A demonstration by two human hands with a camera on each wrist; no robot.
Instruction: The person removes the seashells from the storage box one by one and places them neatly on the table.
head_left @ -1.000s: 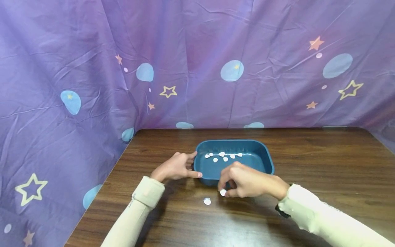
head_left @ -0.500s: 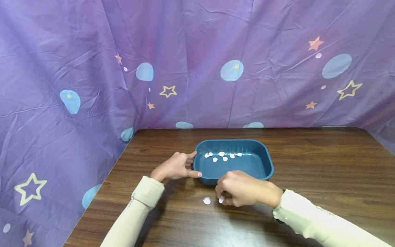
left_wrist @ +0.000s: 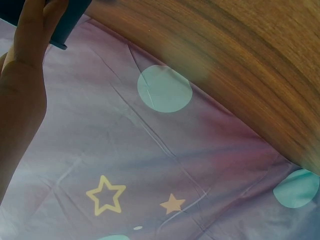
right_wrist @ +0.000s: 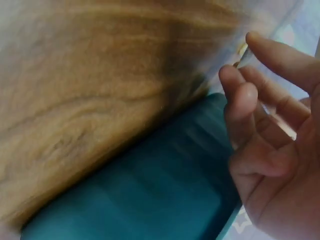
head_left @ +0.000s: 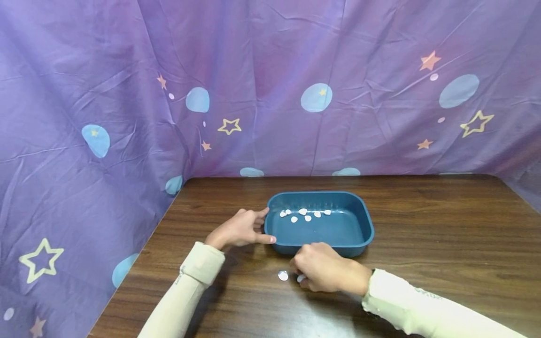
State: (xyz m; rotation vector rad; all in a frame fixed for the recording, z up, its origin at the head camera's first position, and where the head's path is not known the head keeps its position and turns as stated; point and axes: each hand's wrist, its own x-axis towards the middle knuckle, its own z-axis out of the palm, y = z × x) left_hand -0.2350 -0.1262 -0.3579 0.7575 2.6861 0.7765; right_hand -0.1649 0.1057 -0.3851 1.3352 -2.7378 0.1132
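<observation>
We see the right hand [head_left: 325, 269] pinching one disc [head_left: 301, 278] at its fingertips, near side of the tray [head_left: 336, 229]. A loose disc [head_left: 282, 275] lies just left of these. The left hand [head_left: 242, 228], fingers extended, touches the tray's left end.

From here, the right hand [head_left: 327, 268] hides part of the small, round white disc [head_left: 300, 278] it pinches, near the basin, and masks some of the near wall of that blue, rounded-rectangular plastic basin [head_left: 338, 232]. I can't make out the surface detail of the tiny white discs [head_left: 303, 211] inside the basin. The left hand [head_left: 240, 229] at the basin's left end shows its middle fingers poorly. My left-wrist view cuts the basin off at the top; my right-wrist view blurs it and crops it below. Lettering on the cream fabric right sleeve [head_left: 405, 303], right of the basin, is too small to read.
</observation>
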